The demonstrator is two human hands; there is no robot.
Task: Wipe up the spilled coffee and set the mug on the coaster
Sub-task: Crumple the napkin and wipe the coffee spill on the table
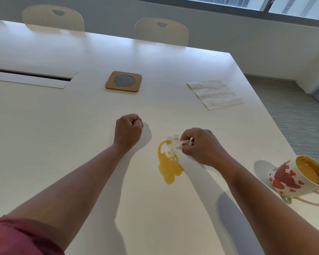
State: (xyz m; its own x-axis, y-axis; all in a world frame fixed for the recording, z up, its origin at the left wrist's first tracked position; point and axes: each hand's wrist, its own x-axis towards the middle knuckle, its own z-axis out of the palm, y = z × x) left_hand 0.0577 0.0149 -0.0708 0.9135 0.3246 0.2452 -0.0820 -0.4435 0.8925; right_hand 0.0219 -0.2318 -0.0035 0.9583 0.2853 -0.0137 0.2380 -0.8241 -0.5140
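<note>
A white surface [66, 111] fills the frame; chairs [161, 31] and a window [265, 2] run along the top. Right hand [203, 146], grip pinching a crumpled tissue [173, 144], touches the coffee spill [168, 168] at centre. Left hand [128, 130] is fisted. Mug [298, 177] lower right, coaster [123, 81] upper centre.

Bare forearms; rolled maroon sleeve [17, 236] on left.

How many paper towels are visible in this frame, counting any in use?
2. One flat white embossed paper towel lies unused on the table's far right. One crumpled white paper towel is gripped in the right hand, pressed onto the yellow-brown coffee spill. None appear hidden.
</note>
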